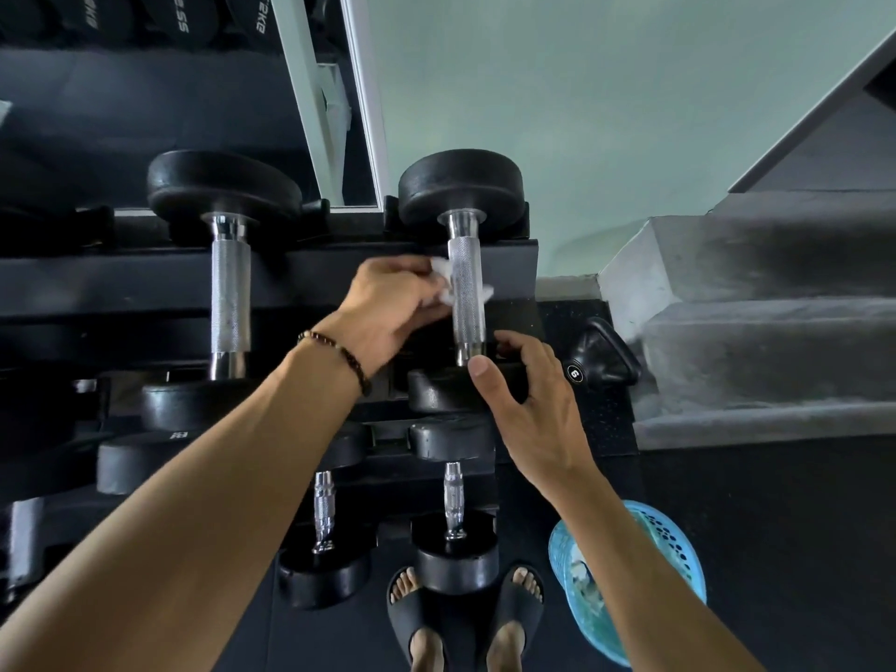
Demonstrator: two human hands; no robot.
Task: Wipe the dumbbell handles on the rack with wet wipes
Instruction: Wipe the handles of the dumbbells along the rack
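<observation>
A black dumbbell with a knurled chrome handle (466, 293) lies at the right end of the black rack (121, 283). My left hand (392, 308) pinches a white wet wipe (443, 278) against the left side of that handle; a corner of the wipe shows on the handle's right side. My right hand (528, 395) holds the dumbbell's near head (436, 392), thumb by the handle's lower end and fingers curled over the head's right side. A second dumbbell handle (230, 298) lies to the left, untouched.
Smaller dumbbells (453, 502) sit on the lower tier above my sandalled feet (465, 618). A blue perforated basket (625, 574) stands on the black floor at right. A black kettlebell (601, 356) sits beside grey concrete stairs (756, 332). A mirror edge (339, 99) rises behind the rack.
</observation>
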